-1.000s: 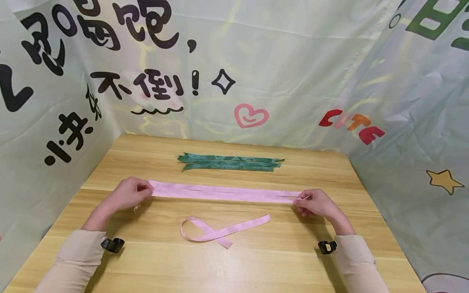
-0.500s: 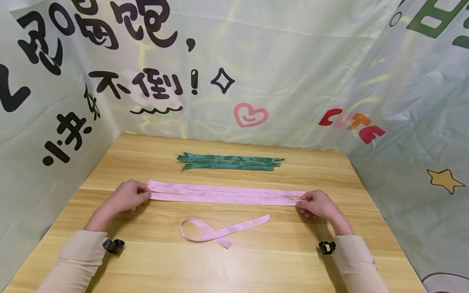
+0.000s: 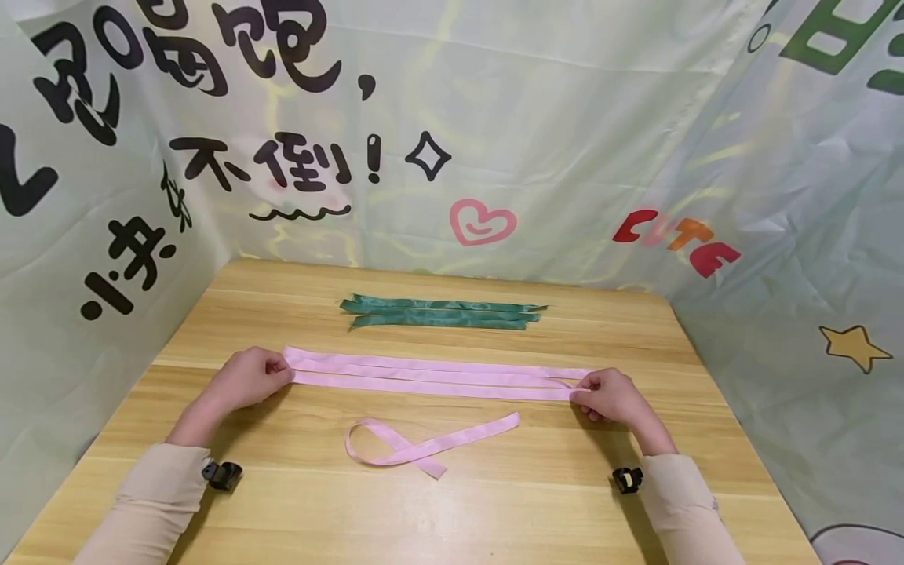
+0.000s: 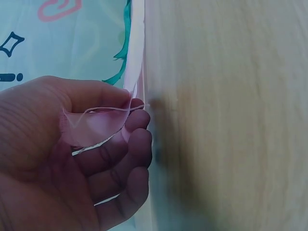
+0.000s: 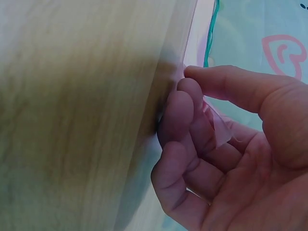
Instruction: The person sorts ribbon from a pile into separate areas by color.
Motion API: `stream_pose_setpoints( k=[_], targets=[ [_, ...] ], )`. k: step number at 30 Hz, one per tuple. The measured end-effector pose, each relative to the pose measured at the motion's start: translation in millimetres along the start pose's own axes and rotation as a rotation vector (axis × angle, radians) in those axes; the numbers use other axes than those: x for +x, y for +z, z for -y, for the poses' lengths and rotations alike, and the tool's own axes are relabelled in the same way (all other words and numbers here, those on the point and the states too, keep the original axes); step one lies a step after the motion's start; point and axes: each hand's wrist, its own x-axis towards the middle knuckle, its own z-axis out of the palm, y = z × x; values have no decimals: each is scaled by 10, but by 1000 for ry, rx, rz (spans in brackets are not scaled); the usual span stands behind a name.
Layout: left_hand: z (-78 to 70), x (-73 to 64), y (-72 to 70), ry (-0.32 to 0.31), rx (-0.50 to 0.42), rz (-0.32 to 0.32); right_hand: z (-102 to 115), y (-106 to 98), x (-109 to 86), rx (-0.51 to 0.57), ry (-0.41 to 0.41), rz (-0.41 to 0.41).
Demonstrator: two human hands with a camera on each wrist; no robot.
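In the head view, my left hand (image 3: 247, 378) pinches the left end of a pink ribbon (image 3: 424, 390), and my right hand (image 3: 610, 395) pinches its right end. The ribbon is stretched straight between them. Just behind it lie further pink ribbon strips (image 3: 424, 367), side by side and nearly parallel. A frayed ribbon end (image 4: 98, 127) with a loose thread curls inside the left palm. On the other side, a short ribbon tail (image 5: 221, 134) pokes out between the right hand's thumb and fingers.
Another pink ribbon (image 3: 466, 437) lies crossed in a loop nearer the front. Several green ribbon strips (image 3: 445, 314) lie together farther back on the wooden table (image 3: 452, 518). A printed cloth (image 3: 565, 141) stands behind and on both sides.
The stretched ribbon has come slightly toward the front, and a narrow gap now shows between it and the strips behind. Both hands still grip its ends; the looped and green ribbons stay put.
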Motion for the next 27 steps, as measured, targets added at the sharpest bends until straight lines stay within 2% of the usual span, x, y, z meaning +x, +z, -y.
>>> stream_pose_setpoints(
  k=[16,27],
  targets=[
    [22,-16,-23,19,33,-73,2,7,5,-9,9,-30],
    [105,-56,-147,-46,36,-83,-12,-73,-12,-47,-4,-60]
  ],
)
